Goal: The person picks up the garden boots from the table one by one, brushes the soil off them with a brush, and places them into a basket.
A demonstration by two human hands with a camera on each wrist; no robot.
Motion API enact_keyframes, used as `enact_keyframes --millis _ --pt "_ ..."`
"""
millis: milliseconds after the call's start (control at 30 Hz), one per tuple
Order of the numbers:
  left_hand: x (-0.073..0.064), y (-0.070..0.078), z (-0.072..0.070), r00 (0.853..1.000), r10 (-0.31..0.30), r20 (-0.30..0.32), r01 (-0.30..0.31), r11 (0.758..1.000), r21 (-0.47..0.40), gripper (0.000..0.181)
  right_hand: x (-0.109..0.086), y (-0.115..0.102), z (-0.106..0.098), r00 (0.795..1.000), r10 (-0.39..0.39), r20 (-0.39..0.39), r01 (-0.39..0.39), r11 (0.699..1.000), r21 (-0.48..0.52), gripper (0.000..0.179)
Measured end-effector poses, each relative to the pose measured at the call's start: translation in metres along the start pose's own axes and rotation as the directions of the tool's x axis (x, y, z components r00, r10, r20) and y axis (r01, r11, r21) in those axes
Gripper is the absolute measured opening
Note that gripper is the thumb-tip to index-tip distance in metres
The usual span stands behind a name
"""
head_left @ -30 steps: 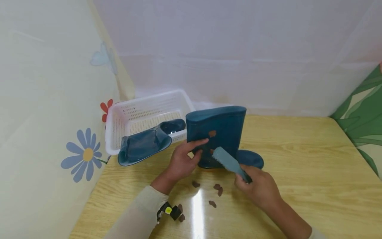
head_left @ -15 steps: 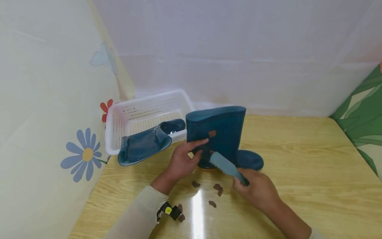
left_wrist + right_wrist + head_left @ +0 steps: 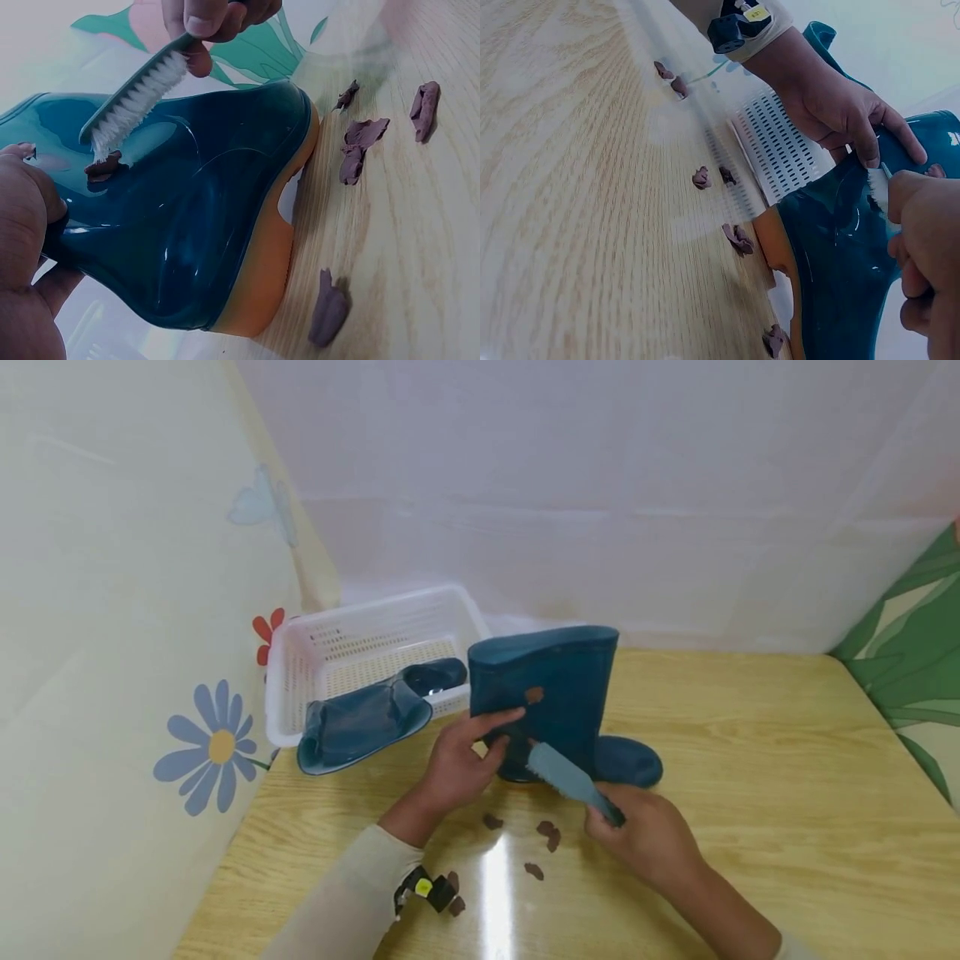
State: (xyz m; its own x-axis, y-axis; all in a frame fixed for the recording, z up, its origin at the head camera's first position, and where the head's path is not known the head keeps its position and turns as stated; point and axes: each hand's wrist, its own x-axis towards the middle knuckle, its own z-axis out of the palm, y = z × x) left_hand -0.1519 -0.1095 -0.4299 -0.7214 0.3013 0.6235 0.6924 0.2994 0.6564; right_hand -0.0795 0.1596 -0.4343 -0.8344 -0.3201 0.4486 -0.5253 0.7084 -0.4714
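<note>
A dark teal rain boot [image 3: 551,710] with an orange sole [image 3: 259,277] stands upright on the table. My left hand [image 3: 461,764] grips its shaft at the left edge, with index finger and thumb on the near side; the other fingers are mostly hidden. My right hand [image 3: 648,835] holds a scrubbing brush [image 3: 562,772] by its handle. The white bristles [image 3: 142,101] touch a brown clay-like lump [image 3: 103,166] stuck on the boot. A second brown patch [image 3: 534,695] clings higher on the shaft.
Behind on the left stands a white perforated basket [image 3: 375,610]. Another teal boot [image 3: 367,718] lies on its side across the basket's front rim. Several brown lumps [image 3: 534,872] are scattered on the wood-grain table [image 3: 787,777] before the upright boot.
My right hand and the brush have shifted slightly left and down along the boot since a second ago; they look still over the last half second. Left hand and boot stay put.
</note>
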Motion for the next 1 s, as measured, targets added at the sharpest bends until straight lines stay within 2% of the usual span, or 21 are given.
enact_keyframes --millis 100,300,367,467,567,700,800,867,1000 --pt "0.0000 -0.0005 -0.0002 1.000 -0.009 -0.004 0.009 1.000 0.012 0.045 -0.0011 0.0000 -0.0011 1.000 0.001 0.003 -0.001 1.000 0.000 0.017" --pt "-0.0003 0.0006 -0.0008 1.000 -0.025 0.010 0.025 1.000 0.012 0.047 0.0003 0.0015 -0.0026 0.989 -0.081 -0.122 0.077 0.996 -0.034 0.022" --pt "-0.0001 0.0015 -0.0010 1.000 -0.022 0.011 0.022 1.000 0.006 0.047 0.0018 0.0012 -0.0028 0.987 -0.084 -0.136 0.079 0.996 -0.039 0.023" --pt "0.0001 0.0019 -0.0009 1.000 -0.015 0.010 0.015 1.000 -0.002 0.047 0.0031 0.0004 -0.0025 0.995 -0.042 -0.095 0.037 0.998 -0.051 0.022" --pt "0.0003 0.0027 -0.0007 1.000 -0.011 0.009 0.011 1.000 0.001 0.047 0.0023 -0.0001 -0.0024 1.000 0.009 -0.011 -0.009 0.999 -0.041 0.019" --pt "0.0005 0.0033 -0.0006 1.000 -0.016 0.007 0.016 1.000 0.018 0.046 -0.0005 -0.0004 -0.0041 0.993 0.031 0.113 -0.032 1.000 0.000 0.013" --pt "0.0003 0.0029 -0.0007 1.000 -0.026 0.006 0.026 0.999 0.028 0.046 -0.0019 -0.0008 -0.0062 0.984 0.031 0.174 -0.036 0.999 0.022 0.015" --pt "-0.0001 0.0028 -0.0009 1.000 -0.030 0.006 0.030 0.999 0.028 0.046 -0.0029 -0.0009 -0.0067 0.984 0.023 0.178 -0.030 0.999 0.033 0.017" --pt "-0.0002 0.0036 -0.0010 1.000 -0.030 0.010 0.029 0.999 0.022 0.046 -0.0031 0.0002 -0.0053 0.997 -0.034 0.074 0.032 0.999 0.029 0.020"
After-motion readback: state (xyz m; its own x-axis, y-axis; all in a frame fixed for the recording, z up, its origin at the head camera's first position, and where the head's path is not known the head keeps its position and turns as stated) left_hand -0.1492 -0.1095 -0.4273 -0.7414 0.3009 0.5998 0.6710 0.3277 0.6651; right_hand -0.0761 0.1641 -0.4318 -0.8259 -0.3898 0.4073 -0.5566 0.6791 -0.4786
